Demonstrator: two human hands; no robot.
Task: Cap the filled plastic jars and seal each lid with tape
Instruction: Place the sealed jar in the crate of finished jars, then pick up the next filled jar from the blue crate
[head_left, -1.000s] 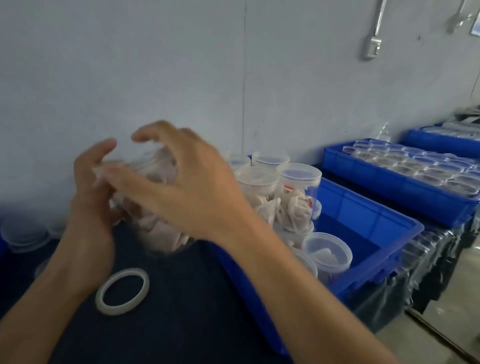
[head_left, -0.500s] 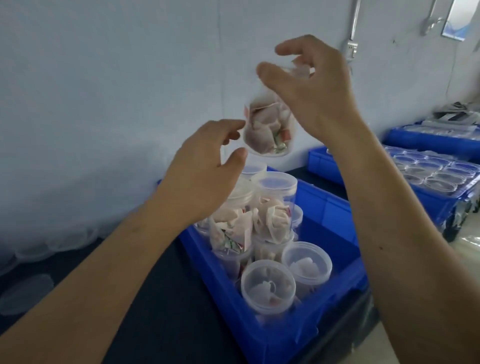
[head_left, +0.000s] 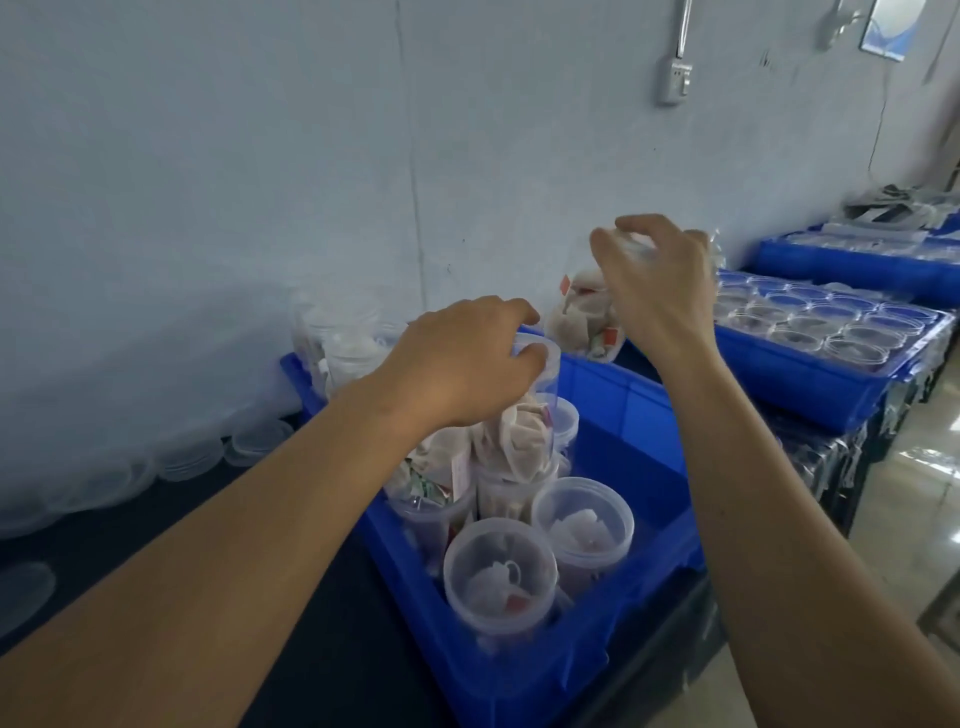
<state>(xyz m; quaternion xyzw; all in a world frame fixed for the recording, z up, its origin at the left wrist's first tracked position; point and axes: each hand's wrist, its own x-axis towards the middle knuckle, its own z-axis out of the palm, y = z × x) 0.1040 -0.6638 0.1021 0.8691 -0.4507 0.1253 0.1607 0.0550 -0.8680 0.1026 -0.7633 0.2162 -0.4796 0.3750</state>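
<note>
My right hand (head_left: 660, 283) grips a clear jar of tea bags (head_left: 584, 319) by its lid, holding it in the air above the far edge of the blue bin (head_left: 644, 431). My left hand (head_left: 462, 358) rests with curled fingers on the lid of the top stacked jar (head_left: 524, 415) inside the bin. Several capped jars stand stacked in the bin; two lidded ones (head_left: 501, 571) sit at its near end. No tape roll is in view.
Loose clear lids (head_left: 260, 436) lie on the dark table left of the bin. More capped jars (head_left: 343, 343) stand behind it by the wall. A second blue bin (head_left: 810, 364) of open jars sits to the right, another behind it.
My right hand has carried the jar away from the table, up high, then lowered it toward the bin's far side. My left hand let go and came down onto the stacked jar's lid.
</note>
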